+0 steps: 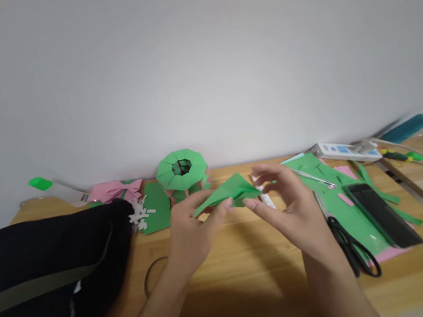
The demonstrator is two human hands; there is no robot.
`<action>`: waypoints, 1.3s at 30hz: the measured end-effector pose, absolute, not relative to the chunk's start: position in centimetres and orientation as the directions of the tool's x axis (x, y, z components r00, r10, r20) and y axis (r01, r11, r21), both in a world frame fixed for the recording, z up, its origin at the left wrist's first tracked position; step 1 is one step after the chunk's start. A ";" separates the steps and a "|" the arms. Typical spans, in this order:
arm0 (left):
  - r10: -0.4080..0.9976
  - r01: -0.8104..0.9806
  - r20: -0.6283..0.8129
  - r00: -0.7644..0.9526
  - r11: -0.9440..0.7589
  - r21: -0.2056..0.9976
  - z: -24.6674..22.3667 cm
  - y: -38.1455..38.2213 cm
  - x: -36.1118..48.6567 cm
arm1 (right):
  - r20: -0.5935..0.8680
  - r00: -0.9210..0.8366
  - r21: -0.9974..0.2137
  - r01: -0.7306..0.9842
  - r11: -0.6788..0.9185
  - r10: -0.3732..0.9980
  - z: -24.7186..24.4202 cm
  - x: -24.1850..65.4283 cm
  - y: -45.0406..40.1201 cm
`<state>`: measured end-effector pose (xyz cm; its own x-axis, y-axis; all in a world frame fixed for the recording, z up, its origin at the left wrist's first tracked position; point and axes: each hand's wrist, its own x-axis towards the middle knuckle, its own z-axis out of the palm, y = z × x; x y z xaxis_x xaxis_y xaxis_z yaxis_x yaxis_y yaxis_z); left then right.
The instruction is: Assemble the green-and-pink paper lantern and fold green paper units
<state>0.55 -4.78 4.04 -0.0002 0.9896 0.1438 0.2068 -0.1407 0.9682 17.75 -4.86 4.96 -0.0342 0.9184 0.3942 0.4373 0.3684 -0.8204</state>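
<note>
Left hand: pinching folded paper
Right hand: pinching same paper's tip
Scissors: right of paper

Couldn't read a single word, brand or number, tbh. Did spot tiny print on the white power strip, plus faint marks on the narrow white strip and small dark tag. Came out way too small and blurry to decipher.
</note>
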 end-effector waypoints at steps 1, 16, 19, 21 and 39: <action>0.975 0.300 0.222 -0.012 -0.208 0.931 4.0 -4.8 0.5 | 0.510 -0.016 -0.732 0.516 0.444 0.860 5.1 17.9 -5.0; 0.566 0.643 0.783 0.259 -0.706 0.297 3.7 -5.7 0.2 | 0.860 -0.193 -0.271 0.611 0.744 0.472 5.1 17.5 -6.2; 0.561 0.624 0.784 0.265 -0.719 0.304 4.1 -6.2 0.1 | 0.871 -0.167 -0.287 0.590 0.754 0.462 5.4 17.1 -6.5; 0.562 0.625 0.784 0.264 -0.719 0.305 4.4 -6.4 0.1 | 0.865 -0.160 -0.317 0.560 0.766 0.475 5.5 16.9 -6.6; 0.821 0.107 0.495 0.284 -0.540 0.835 4.3 -6.2 0.9 | 0.737 -0.086 -0.555 0.490 0.673 0.670 5.2 16.3 -6.5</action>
